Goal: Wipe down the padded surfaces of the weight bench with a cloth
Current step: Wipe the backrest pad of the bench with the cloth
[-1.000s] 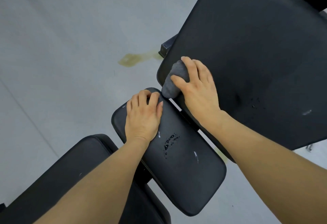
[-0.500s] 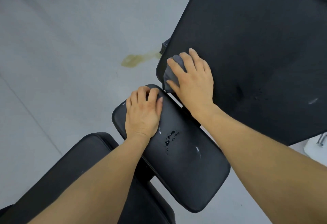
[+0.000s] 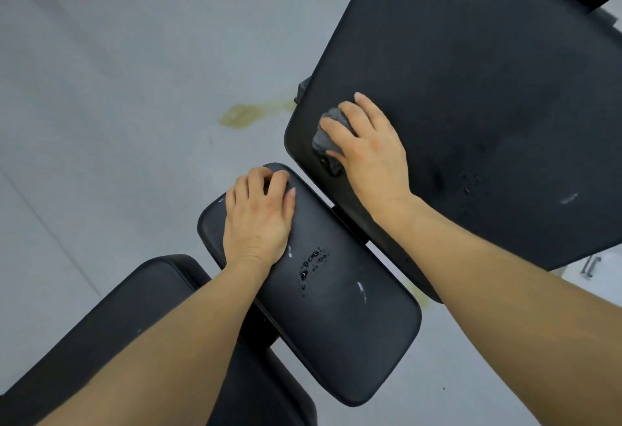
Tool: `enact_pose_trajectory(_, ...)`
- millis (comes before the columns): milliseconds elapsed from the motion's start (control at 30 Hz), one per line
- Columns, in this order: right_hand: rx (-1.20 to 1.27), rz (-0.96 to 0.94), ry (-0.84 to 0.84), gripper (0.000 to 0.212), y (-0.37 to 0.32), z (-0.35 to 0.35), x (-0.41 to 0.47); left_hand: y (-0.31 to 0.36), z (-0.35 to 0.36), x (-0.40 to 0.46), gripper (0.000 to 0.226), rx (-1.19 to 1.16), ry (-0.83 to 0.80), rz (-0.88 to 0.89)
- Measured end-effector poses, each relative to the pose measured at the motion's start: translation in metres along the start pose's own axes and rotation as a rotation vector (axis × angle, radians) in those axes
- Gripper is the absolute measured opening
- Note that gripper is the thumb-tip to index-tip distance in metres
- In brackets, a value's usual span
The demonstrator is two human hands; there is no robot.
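The big pad [image 3: 488,105] fills the upper right of the frame, its long axis running from the lower middle up toward the top right corner, widening as it goes. The small pad [image 3: 323,291], a rounded rectangle, sits in the middle with its long side running from upper left to lower right, parallel to the big pad's near edge and parted from it by a narrow gap. A third pad [image 3: 101,341] fills the lower left, partly under the left forearm.

The right hand [image 3: 370,153] presses a bunched grey cloth [image 3: 324,136] onto the lower left corner of the big pad, fingers curled over it and closed around the wad (only its left part shows past the fingers). The left hand [image 3: 259,217] lies flat on the upper left end of the small pad, fingers together and bent over its edge, holding nothing.

Water drops [image 3: 311,265] bead near the small pad's middle, and more sit on the big pad's right part. The floor [image 3: 117,89] is pale grey with a yellowish stain [image 3: 242,116] left of the big pad's corner.
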State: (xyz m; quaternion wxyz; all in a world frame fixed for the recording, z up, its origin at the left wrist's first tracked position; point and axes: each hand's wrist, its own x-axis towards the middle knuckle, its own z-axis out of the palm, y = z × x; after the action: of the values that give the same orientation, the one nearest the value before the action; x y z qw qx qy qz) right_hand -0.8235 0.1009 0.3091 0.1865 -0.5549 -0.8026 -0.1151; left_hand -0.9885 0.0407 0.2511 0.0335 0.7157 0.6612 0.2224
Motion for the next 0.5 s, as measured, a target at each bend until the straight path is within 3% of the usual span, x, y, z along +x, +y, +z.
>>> enact_pose_trajectory(233,0.019,0.004,-0.019,0.043,0.022,-0.039,-0.109,0.000,-0.003,-0.001,0.022,0.013,-0.031,-0.013)
enact_pose_trajectory(500,0.023,0.133,-0.016,0.037,0.005,-0.019,-0.015,0.004,-0.002,0.000,0.021,0.014,-0.040,-0.023)
